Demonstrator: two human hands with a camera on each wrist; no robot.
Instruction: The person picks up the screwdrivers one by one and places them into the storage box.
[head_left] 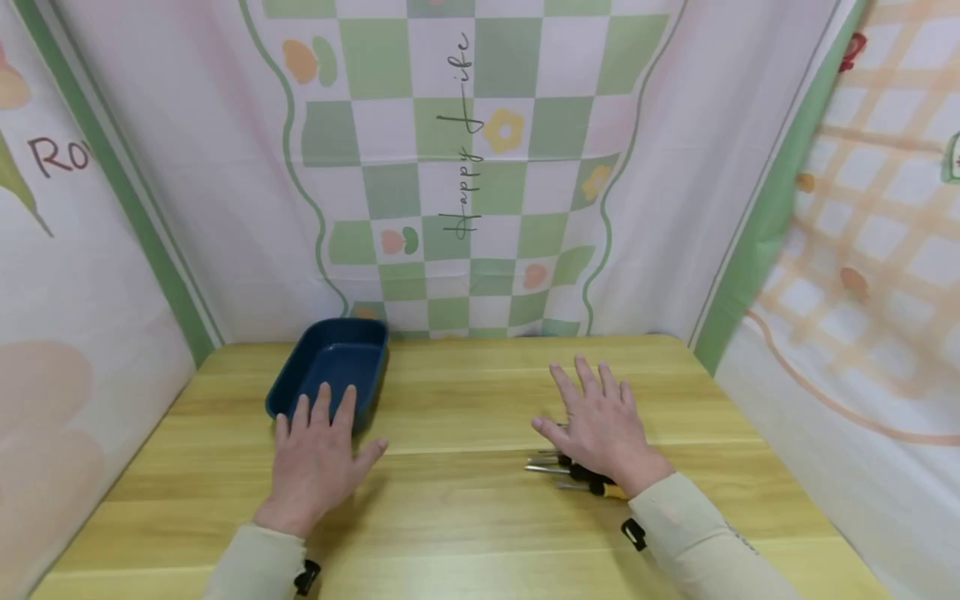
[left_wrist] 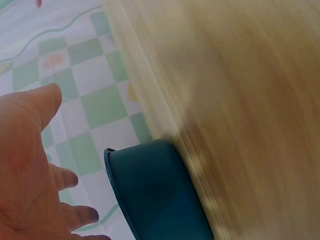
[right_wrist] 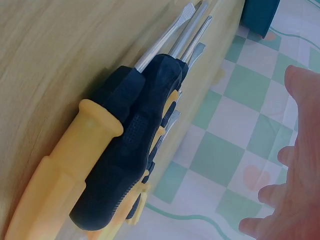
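Note:
My left hand (head_left: 311,475) is held palm down with fingers spread, its fingertips overlapping the near rim of a dark blue plastic bin (head_left: 337,362) in the head view. Nothing is in that hand. Over a group of several screwdrivers (head_left: 581,472) hovers my right hand (head_left: 603,425), also spread and holding nothing, hiding part of them. In the right wrist view, the nearest screwdriver (right_wrist: 75,160) has a yellow and black handle, and beside it lies a black-handled one (right_wrist: 132,140). Their metal shafts point leftward in the head view.
The wooden table (head_left: 450,517) carries the bin at its far left and the screwdrivers right of centre. A checked curtain (head_left: 442,183) hangs along the back edge, with patterned cloth (head_left: 847,275) on the right side and more cloth (head_left: 67,292) on the left.

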